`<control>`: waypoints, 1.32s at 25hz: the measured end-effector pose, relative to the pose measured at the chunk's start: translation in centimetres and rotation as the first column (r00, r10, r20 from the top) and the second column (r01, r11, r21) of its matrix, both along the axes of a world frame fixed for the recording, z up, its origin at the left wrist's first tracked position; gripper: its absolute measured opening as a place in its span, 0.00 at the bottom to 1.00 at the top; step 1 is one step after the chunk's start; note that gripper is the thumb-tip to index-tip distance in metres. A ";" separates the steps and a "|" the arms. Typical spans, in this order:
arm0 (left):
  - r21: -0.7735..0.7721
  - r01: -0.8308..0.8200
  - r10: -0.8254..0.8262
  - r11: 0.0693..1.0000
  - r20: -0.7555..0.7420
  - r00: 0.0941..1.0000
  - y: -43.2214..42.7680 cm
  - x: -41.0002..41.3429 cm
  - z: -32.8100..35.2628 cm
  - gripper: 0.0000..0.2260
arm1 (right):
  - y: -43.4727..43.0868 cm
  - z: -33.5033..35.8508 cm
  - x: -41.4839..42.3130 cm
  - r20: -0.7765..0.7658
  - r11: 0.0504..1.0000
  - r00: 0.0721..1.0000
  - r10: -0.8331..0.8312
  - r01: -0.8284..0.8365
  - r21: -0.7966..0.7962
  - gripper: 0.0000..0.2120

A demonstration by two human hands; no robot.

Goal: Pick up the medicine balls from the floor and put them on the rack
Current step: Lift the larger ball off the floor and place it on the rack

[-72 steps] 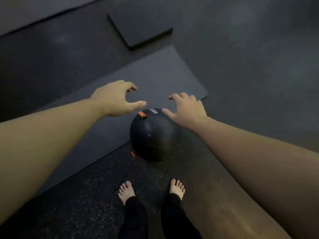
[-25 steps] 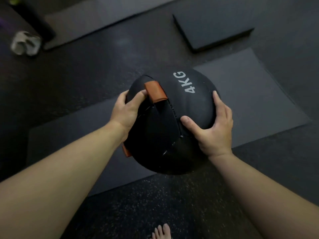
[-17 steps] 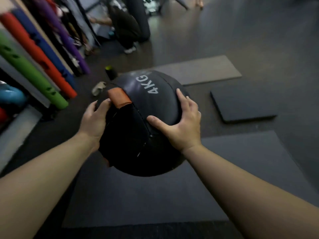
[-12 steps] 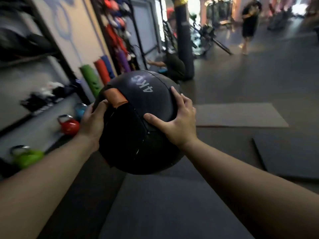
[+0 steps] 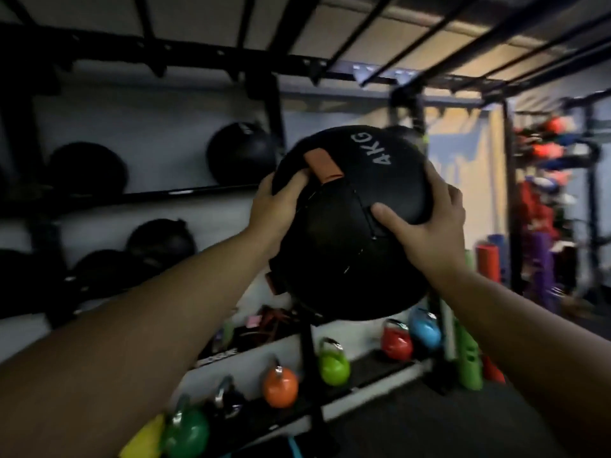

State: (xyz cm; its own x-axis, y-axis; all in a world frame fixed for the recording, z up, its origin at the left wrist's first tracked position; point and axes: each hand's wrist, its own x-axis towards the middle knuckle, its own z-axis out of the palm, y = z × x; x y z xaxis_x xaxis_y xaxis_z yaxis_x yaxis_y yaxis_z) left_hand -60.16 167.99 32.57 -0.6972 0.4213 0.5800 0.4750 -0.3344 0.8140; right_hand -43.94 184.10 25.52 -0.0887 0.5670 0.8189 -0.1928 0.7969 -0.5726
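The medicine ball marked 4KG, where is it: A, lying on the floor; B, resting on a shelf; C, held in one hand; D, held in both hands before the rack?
D: the left hand and right hand grip the medicine ball on opposite sides, up in front of the rack.

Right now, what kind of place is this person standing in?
Probably a gym: a wall rack holds black medicine balls, coloured kettlebells sit on a low shelf, and the left hand and right hand grip a 4KG ball.
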 end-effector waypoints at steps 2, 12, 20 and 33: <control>0.013 -0.104 0.104 0.995 -0.007 0.995 -2.3 -3.9 2.0 0.38 | -0.7 1.9 -5.5 -0.004 0.991 0.991 0.135 -0.135 0.004 0.58; 0.125 -0.427 0.421 0.895 0.076 0.904 -4.1 -21.0 2.8 0.29 | 1.7 5.8 -28.3 0.077 0.882 0.887 0.456 -0.462 0.096 0.56; 0.055 -0.442 0.433 0.895 0.130 0.892 -0.3 -45.0 0.2 0.42 | 5.9 4.8 -52.7 0.140 0.857 0.854 0.502 -0.512 0.052 0.54; -0.153 -0.536 0.518 0.830 -0.143 0.843 13.2 -78.8 -5.5 0.46 | 21.7 0.2 -89.3 0.182 0.859 0.840 0.512 -0.505 -0.086 0.50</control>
State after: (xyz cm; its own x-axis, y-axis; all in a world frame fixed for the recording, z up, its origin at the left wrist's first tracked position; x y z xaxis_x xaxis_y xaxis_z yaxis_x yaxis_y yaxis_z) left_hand -138.99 181.20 27.04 -0.7910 0.1077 0.6023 0.6119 0.1365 0.7791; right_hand -133.28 205.83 25.69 -0.5246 0.4258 0.7373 -0.4495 0.5969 -0.6645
